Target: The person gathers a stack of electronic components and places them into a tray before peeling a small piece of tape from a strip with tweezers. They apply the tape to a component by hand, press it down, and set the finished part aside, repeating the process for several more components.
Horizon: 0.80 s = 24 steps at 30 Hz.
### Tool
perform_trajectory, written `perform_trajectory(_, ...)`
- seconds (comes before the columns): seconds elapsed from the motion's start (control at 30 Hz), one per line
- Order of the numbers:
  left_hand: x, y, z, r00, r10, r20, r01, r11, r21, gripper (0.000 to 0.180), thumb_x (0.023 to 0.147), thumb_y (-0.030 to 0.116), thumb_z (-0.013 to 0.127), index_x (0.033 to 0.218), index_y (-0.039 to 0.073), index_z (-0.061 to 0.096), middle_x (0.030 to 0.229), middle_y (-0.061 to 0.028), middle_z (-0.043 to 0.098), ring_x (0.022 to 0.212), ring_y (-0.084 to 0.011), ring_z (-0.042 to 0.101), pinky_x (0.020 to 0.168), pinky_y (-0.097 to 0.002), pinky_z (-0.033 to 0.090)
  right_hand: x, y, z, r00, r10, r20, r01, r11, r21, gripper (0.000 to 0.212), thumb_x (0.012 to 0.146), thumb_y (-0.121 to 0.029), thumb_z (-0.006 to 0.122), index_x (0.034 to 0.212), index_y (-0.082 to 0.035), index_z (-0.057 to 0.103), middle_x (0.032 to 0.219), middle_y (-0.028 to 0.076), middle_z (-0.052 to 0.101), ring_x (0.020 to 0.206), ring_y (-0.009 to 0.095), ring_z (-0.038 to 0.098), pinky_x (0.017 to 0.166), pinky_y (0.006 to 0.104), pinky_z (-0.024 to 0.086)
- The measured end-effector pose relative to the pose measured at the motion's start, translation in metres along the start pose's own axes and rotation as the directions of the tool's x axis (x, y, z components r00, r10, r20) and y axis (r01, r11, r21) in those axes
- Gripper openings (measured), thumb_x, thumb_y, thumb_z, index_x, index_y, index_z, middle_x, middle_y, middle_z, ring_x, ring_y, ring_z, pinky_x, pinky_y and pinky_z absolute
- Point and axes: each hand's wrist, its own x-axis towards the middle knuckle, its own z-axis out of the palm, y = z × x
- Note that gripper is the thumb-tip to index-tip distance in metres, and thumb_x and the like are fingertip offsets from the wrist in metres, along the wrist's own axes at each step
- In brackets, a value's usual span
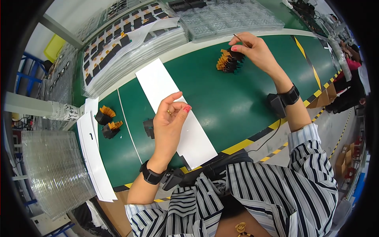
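Observation:
My left hand is raised over a long white sheet on the green table. Its thumb meets a curled finger while the index finger stretches past them; whatever may be between them does not show. Beside that wrist lies a small dark part, partly hidden by the hand. Farther right, my right hand pinches a thin brown stick-like tool. Just under its fingers stands a row of black parts with orange tabs. Two smaller clusters, an upper and a lower, sit at the left.
Stacked clear trays with black parts stand at the back left, near empty clear trays. More clear trays are piled at the left. Yellow-black tape lines the table's near edge. A cable hangs from my right wrist device.

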Motion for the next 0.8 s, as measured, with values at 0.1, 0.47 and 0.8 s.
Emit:
perform_trajectory(0.1,0.001,0.0,-0.001,1.0,0.004,-0.012,-0.004,1.0,0.021,0.031,0.084,0.0,0.052,0.114,0.001,0.046,0.085,-0.0022,0.057,0.081,-0.0083,0.052,0.077,-0.0212,0.041,-0.006,-0.004,-0.003,1.0,0.0,0.01,0.0,0.999,-0.038,0.023,0.076,-0.011,0.064,0.095,-0.003,0.055,0.095,0.0,0.056,0.071,0.007,0.046,0.066,0.0214,0.04)
perform_trajectory(0.47,-0.004,0.035,0.011,0.997,0.002,0.082,-0.03,0.939,0.342,0.022,0.081,0.003,0.057,0.103,0.003,0.055,0.089,-0.0046,0.057,0.084,-0.0123,0.055,0.078,-0.0239,0.042,-0.03,-0.015,0.002,0.992,-0.118,0.032,0.122,0.969,-0.217,0.034,0.067,-0.017,0.072,0.093,-0.006,0.052,0.101,0.003,0.055,0.067,0.014,0.046,0.062,0.0241,0.041)
perform_trajectory(0.8,0.064,0.052,0.059,0.651,0.421,0.632,-0.742,0.181,0.645,0.036,0.072,0.003,0.062,0.108,0.0,0.053,0.12,-0.0122,0.047,0.11,-0.0282,0.046,0.089,-0.0375,0.041,-0.117,-0.024,0.035,0.912,-0.247,0.327,0.392,0.761,-0.517,0.032,0.066,-0.018,0.07,0.094,-0.008,0.057,0.106,0.009,0.053,0.094,0.024,0.054,0.074,0.032,0.046)
